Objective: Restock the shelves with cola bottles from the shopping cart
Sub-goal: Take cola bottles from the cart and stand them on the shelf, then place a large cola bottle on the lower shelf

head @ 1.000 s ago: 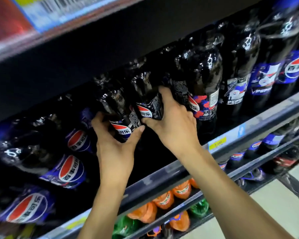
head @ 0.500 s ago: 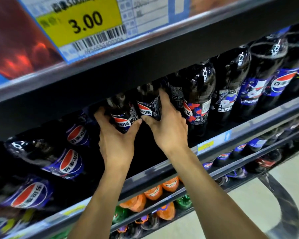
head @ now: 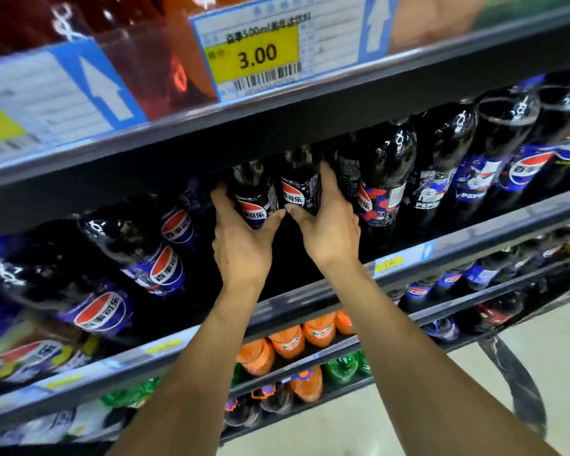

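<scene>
Two cola bottles sit side by side, deep in a gap in the middle shelf's row. The left cola bottle (head: 255, 199) and right cola bottle (head: 298, 189) touch at the labels, and their tops are hidden under the shelf above. Each is held low on its body. The left grip (head: 241, 245) is wrapped round the left bottle, thumb across the front and fingers round its far side. The right grip (head: 329, 232) is curled round the right bottle in the same way.

The step appears to be seating the pair at the back of the gap. To do it well, both should go in upright and level with the logos kept forward. The right one must clear the patterned bottle (head: 380, 189) just beside it. Neither should be let go until its base rests flat on the shelf (head: 474, 245), because the space in front of them is bare.

Both bottles are dark with cola as far up as can be seen, and the row (head: 152, 255) to the left is filled alike. The shelf below carries orange soda bottles (head: 288, 342) and green soda bottles (head: 341, 368). Above, behind a yellow 3.00 price tag (head: 255, 55), stand reddish drinks (head: 152, 60). The cart cannot be made out.
</scene>
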